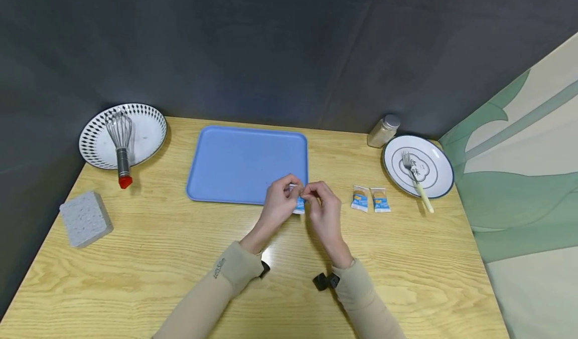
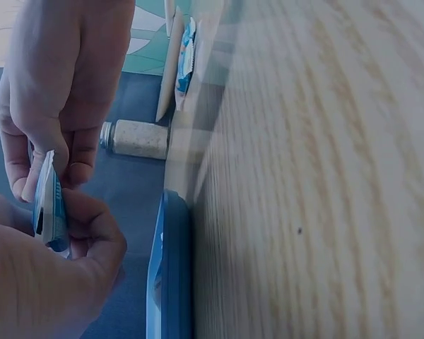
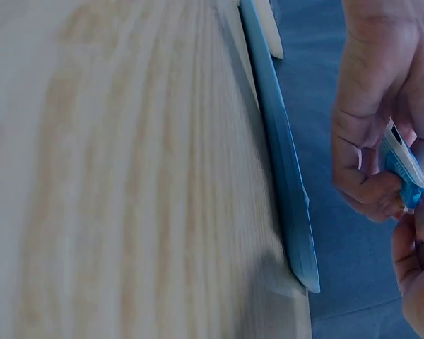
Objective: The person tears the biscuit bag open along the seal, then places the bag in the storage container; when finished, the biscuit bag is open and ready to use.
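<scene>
Over the near right corner of a blue tray, both hands meet at a small blue-and-white wrapped snack packet. My left hand grips the packet between curled fingers and thumb. At the packet's edge, my right hand pinches with thumb and fingers. In the left wrist view the packet stands on edge between the two hands, raised above the table. The right wrist view shows its printed blue side, partly hidden by fingers. Two similar packets lie side by side to the right.
At the back left a patterned plate bears a whisk with a red end. A grey sponge sits in front of it. To the right are a shaker jar and a white plate with a fork across its rim.
</scene>
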`<action>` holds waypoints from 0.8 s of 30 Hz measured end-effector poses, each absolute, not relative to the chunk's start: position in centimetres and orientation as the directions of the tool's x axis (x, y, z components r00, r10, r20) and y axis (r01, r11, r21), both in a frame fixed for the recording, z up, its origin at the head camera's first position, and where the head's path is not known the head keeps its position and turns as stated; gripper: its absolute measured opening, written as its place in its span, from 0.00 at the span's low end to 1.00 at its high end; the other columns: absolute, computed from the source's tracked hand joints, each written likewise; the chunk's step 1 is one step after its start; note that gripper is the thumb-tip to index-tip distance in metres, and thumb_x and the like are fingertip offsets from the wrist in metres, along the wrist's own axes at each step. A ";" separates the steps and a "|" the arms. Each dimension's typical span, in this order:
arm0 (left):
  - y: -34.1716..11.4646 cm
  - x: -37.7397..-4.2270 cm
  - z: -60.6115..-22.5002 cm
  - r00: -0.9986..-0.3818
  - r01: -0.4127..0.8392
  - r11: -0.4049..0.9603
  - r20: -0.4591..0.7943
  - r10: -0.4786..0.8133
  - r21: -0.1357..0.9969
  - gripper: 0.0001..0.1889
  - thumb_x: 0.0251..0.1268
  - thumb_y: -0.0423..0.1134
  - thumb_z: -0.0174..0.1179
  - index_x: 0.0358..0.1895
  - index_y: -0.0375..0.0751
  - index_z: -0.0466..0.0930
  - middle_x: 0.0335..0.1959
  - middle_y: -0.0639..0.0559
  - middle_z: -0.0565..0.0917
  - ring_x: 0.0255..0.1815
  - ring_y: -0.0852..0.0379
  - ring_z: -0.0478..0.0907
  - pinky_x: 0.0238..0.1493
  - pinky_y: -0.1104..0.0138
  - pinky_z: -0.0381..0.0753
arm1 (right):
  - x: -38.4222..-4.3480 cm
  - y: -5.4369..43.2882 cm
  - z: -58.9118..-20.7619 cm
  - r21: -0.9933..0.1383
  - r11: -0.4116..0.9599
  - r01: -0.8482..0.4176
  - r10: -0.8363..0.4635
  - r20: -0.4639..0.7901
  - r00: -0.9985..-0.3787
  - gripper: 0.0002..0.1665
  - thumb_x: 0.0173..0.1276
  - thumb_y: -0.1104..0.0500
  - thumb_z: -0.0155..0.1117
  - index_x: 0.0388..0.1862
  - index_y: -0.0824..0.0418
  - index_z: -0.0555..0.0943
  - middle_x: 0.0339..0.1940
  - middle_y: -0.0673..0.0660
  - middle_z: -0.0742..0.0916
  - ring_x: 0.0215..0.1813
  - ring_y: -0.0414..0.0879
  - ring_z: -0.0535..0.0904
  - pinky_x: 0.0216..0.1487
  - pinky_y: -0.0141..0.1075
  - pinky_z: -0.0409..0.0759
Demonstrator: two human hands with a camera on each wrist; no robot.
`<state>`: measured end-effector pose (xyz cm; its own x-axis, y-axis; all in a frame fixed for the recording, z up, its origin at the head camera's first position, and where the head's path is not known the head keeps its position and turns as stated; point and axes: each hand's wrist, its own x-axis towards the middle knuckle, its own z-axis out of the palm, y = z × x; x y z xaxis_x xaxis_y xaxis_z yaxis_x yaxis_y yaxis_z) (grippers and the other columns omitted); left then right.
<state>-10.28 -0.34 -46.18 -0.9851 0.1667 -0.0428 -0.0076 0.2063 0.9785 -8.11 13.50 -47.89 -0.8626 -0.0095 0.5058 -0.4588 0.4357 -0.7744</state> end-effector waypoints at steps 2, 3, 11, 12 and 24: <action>-0.3 -10.3 -46.1 -0.986 -0.010 0.200 -0.042 0.160 0.980 0.08 0.81 0.29 0.56 0.43 0.37 0.86 0.19 0.51 0.78 0.15 0.62 0.55 0.20 0.69 0.58 | -8.1 13.4 -47.9 -0.765 0.443 -0.467 -0.009 0.517 -0.856 0.10 0.66 0.81 0.68 0.35 0.70 0.81 0.37 0.64 0.87 0.41 0.57 0.87 0.47 0.36 0.86; -0.3 -10.3 -46.1 -0.987 -0.009 0.196 -0.041 0.157 0.980 0.08 0.81 0.29 0.56 0.43 0.37 0.86 0.20 0.50 0.79 0.15 0.62 0.55 0.20 0.69 0.58 | -8.0 13.4 -48.0 -0.760 0.447 -0.471 -0.008 0.524 -0.852 0.11 0.65 0.82 0.69 0.35 0.69 0.81 0.36 0.63 0.87 0.41 0.56 0.87 0.47 0.36 0.86; -0.3 -10.4 -46.0 -0.990 -0.011 0.193 -0.037 0.133 0.981 0.08 0.79 0.27 0.58 0.40 0.36 0.85 0.29 0.46 0.85 0.18 0.62 0.61 0.24 0.70 0.64 | -7.7 13.2 -48.0 -0.732 0.460 -0.502 -0.022 0.556 -0.831 0.09 0.66 0.79 0.70 0.34 0.68 0.81 0.34 0.61 0.86 0.40 0.54 0.86 0.47 0.34 0.86; -0.3 -10.4 -46.0 -0.991 -0.013 0.194 -0.039 0.129 0.981 0.08 0.79 0.27 0.58 0.40 0.36 0.85 0.30 0.46 0.85 0.18 0.63 0.61 0.25 0.69 0.65 | -7.6 13.2 -48.0 -0.730 0.458 -0.507 -0.026 0.560 -0.828 0.09 0.66 0.78 0.70 0.34 0.68 0.81 0.34 0.61 0.85 0.40 0.55 0.86 0.47 0.34 0.86; -0.1 -10.3 -45.8 -0.991 0.002 0.202 -0.025 0.130 0.979 0.07 0.80 0.28 0.59 0.42 0.35 0.86 0.34 0.44 0.87 0.20 0.61 0.68 0.25 0.69 0.67 | -7.3 13.4 -47.7 -0.722 0.453 -0.523 -0.025 0.576 -0.817 0.09 0.64 0.78 0.71 0.33 0.68 0.81 0.34 0.60 0.85 0.39 0.54 0.85 0.47 0.28 0.83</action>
<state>-10.30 -0.11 -45.77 -0.9912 0.1299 -0.0252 0.0016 0.2017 0.9794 -7.27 13.42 -47.73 -0.8173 -0.0251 0.5756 -0.5225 0.4532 -0.7222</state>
